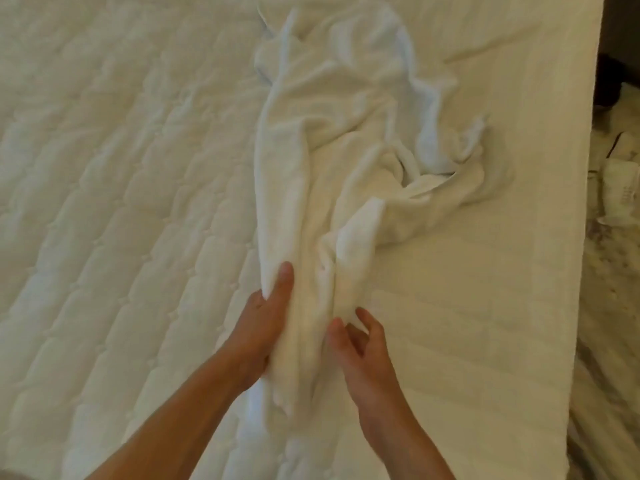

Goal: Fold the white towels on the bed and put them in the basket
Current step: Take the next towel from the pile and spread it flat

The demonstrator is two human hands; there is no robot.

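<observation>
A crumpled white towel (332, 140) stretches lengthwise down the middle of the bed, bunched and twisted at its far end. My left hand (263, 323) grips the towel's near left edge, thumb on top and fingers hidden underneath the cloth. My right hand (360, 344) pinches a fold of the near right edge between thumb and curled fingers. The near end of the towel hangs between both hands. No basket is in view.
The bed has a quilted mattress cover (114, 209) on the left and a smooth white sheet (478, 323) on the right. The bed's right edge (585, 237) drops to a pale floor with white items (620, 181) lying on it.
</observation>
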